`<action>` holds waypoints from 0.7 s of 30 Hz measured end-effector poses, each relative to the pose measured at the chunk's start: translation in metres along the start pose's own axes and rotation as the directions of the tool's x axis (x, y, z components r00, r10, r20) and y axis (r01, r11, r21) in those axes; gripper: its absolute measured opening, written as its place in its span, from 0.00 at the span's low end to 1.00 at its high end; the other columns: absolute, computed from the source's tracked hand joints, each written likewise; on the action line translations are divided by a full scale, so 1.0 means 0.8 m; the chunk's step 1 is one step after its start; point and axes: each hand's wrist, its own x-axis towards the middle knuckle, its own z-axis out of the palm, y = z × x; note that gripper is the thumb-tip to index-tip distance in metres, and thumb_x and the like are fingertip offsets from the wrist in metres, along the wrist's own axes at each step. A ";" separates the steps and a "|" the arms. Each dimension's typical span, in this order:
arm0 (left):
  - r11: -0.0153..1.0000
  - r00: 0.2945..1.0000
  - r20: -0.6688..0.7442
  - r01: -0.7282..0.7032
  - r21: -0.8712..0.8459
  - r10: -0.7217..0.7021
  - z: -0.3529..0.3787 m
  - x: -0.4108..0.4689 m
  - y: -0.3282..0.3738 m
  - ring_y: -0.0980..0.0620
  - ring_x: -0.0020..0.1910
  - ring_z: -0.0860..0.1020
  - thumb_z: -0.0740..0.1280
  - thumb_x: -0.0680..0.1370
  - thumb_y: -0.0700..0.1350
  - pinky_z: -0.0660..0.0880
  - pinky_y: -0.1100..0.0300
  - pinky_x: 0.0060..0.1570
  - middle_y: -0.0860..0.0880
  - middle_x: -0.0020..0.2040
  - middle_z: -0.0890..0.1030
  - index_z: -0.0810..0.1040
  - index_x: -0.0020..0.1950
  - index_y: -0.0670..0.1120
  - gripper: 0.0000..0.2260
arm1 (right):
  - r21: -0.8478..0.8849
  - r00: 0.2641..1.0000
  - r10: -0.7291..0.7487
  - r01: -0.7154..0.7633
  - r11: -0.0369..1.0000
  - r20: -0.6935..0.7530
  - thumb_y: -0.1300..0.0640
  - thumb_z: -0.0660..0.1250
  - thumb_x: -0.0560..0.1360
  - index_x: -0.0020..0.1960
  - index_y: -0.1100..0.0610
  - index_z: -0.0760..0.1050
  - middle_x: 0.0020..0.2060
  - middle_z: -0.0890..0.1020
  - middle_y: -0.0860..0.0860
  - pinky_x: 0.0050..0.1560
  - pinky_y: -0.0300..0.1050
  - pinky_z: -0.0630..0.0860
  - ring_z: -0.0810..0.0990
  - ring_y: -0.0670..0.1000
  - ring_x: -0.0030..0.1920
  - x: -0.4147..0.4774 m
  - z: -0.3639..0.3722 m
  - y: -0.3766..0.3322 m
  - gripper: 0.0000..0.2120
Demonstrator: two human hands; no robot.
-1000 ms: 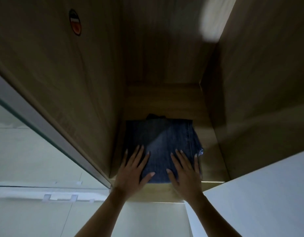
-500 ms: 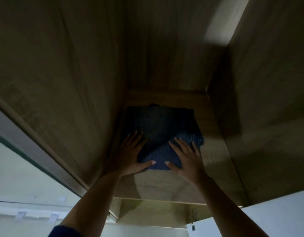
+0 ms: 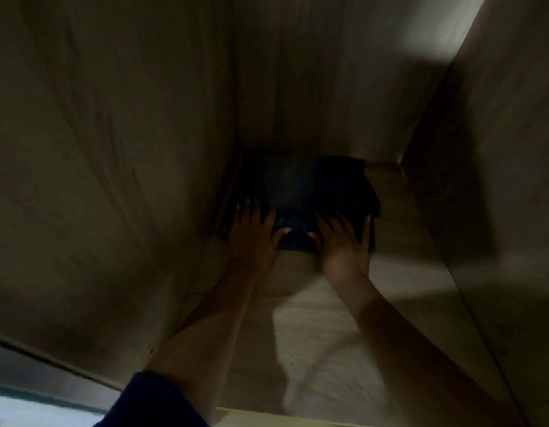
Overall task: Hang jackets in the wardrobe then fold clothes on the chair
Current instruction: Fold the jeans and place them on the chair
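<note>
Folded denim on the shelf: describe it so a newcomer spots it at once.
Look into the wooden wardrobe, down to its shelf board. In the board's back left corner lies a dark blue folded denim garment, with the left hand and right hand flat on its near edge. It is the only thing lying on the board, far darker than the wood.

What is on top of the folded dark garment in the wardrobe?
The left hand and right hand lie flat on the garment, at its near edge. They cover that edge; the rest is dark.
</note>
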 end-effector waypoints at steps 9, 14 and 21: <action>0.995 0.999 -0.045 -0.006 -0.099 0.002 0.024 0.054 -0.013 0.36 0.66 0.71 0.46 0.75 0.63 0.61 0.43 0.69 0.35 0.65 0.73 0.72 0.68 0.42 0.34 | 0.086 0.991 -0.006 -0.006 0.996 0.133 0.46 0.44 0.82 0.76 0.47 0.52 0.76 0.57 0.46 0.69 0.53 0.29 0.48 0.50 0.76 0.053 0.024 0.006 0.23; 0.998 1.000 0.012 0.023 -0.053 -0.022 0.024 0.072 -0.018 0.43 0.75 0.54 0.48 0.80 0.61 0.45 0.50 0.74 0.41 0.76 0.57 0.56 0.76 0.47 0.28 | 0.114 0.987 -0.026 0.008 0.993 0.157 0.46 0.46 0.82 0.76 0.48 0.55 0.75 0.58 0.47 0.72 0.57 0.34 0.49 0.51 0.76 0.073 0.026 0.007 0.23; 0.993 0.991 0.108 0.092 -0.070 -0.084 0.012 0.065 -0.005 0.44 0.77 0.46 0.49 0.81 0.59 0.39 0.48 0.73 0.42 0.78 0.51 0.51 0.77 0.49 0.27 | 0.176 0.971 -0.048 0.007 0.984 0.233 0.49 0.48 0.82 0.77 0.50 0.50 0.76 0.54 0.49 0.72 0.58 0.34 0.46 0.51 0.77 0.074 0.018 0.009 0.24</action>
